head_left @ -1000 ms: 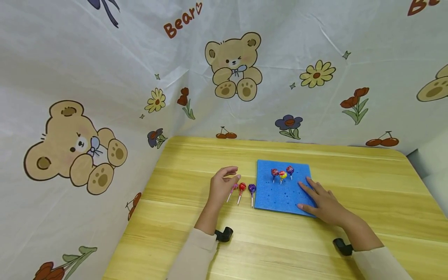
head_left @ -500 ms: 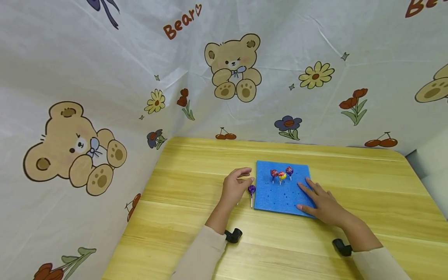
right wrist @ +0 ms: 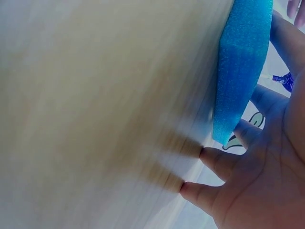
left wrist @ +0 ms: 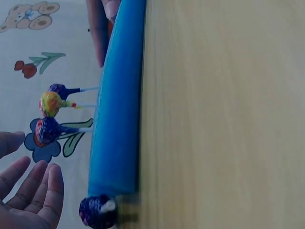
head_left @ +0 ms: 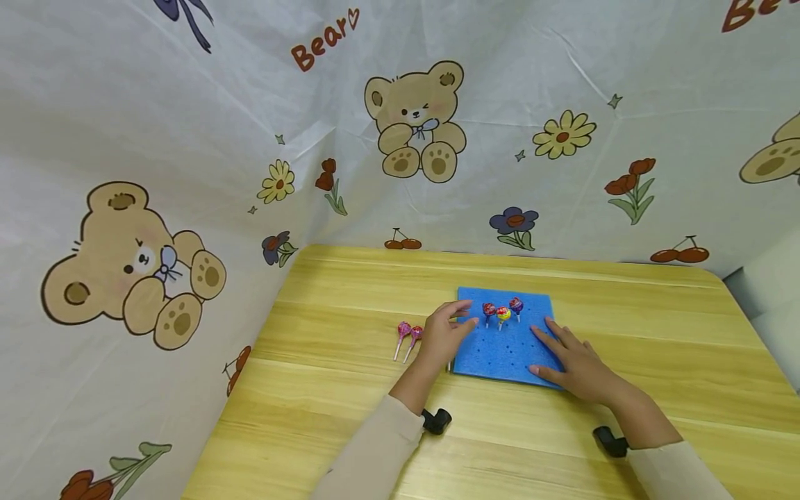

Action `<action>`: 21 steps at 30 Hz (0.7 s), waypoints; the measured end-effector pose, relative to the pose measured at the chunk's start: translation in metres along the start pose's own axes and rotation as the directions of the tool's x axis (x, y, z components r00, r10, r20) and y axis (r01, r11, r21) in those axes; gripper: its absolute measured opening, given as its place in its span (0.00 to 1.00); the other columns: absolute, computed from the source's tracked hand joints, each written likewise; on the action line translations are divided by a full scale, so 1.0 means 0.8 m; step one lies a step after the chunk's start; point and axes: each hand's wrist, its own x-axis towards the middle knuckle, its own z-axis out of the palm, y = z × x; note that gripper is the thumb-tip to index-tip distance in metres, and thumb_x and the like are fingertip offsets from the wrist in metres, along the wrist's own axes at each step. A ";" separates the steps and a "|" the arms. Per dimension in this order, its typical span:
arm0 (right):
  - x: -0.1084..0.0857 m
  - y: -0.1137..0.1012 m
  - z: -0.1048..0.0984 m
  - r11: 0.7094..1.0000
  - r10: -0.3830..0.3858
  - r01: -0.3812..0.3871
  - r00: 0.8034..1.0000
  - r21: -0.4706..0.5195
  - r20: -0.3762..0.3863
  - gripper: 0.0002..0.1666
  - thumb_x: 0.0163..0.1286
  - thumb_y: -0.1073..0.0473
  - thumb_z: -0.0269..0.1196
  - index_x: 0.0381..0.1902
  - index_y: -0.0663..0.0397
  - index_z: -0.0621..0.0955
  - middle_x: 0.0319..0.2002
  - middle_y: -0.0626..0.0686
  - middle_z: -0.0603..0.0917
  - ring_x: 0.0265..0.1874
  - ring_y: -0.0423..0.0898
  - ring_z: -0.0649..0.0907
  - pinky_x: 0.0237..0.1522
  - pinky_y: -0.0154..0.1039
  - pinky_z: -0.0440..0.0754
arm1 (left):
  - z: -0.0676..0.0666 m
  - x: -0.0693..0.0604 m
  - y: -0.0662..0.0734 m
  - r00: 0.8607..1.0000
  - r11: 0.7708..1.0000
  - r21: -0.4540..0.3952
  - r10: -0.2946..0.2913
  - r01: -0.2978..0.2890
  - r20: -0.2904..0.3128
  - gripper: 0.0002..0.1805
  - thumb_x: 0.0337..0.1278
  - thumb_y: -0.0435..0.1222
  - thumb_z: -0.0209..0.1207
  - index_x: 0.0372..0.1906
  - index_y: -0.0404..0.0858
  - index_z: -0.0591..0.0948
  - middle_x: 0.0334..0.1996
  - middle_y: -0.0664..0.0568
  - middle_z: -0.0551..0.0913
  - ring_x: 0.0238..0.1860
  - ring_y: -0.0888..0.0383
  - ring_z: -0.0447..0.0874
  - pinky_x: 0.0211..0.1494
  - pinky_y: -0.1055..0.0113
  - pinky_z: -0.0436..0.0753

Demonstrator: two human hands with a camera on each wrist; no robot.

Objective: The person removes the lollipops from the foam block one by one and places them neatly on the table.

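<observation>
My left hand [head_left: 442, 338] hovers over the left edge of a blue foam board [head_left: 494, 354], its fingers loosely bent and holding nothing. Beside that edge lies a purple-wrapped lollipop [left wrist: 97, 211], mostly hidden behind the hand in the head view. Upright in the board stand a dark red-and-purple lollipop [head_left: 489, 310], a yellow lollipop [head_left: 503, 314] and a purple-and-red lollipop [head_left: 515, 305]. With fingers spread, my right hand [head_left: 581, 368] rests on the board's right edge; two of its fingertips touch the table in the right wrist view.
Two pink lollipops [head_left: 404, 329] lie on the wooden table [head_left: 500, 444] left of my left hand. Small holes dot the foam's top. A white cloth [head_left: 250, 69] printed with bears and flowers hangs behind and to the left.
My left hand has moved right, from above the loose lollipops to the board's left edge. Two pink lollipops are uncovered, while the purple one is now mostly covered. My right hand stays put.
</observation>
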 end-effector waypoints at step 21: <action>0.001 0.001 0.000 1.000 0.001 -0.001 1.000 -0.002 0.003 0.51 0.69 0.34 0.63 0.81 0.48 0.57 0.80 0.67 0.49 0.75 0.77 0.51 0.66 0.83 0.46 | 0.038 0.020 0.001 0.996 0.992 0.124 0.017 -0.027 0.083 0.27 0.67 0.42 0.64 0.69 0.56 0.76 0.70 0.61 0.75 0.38 0.67 0.84 0.36 0.73 0.83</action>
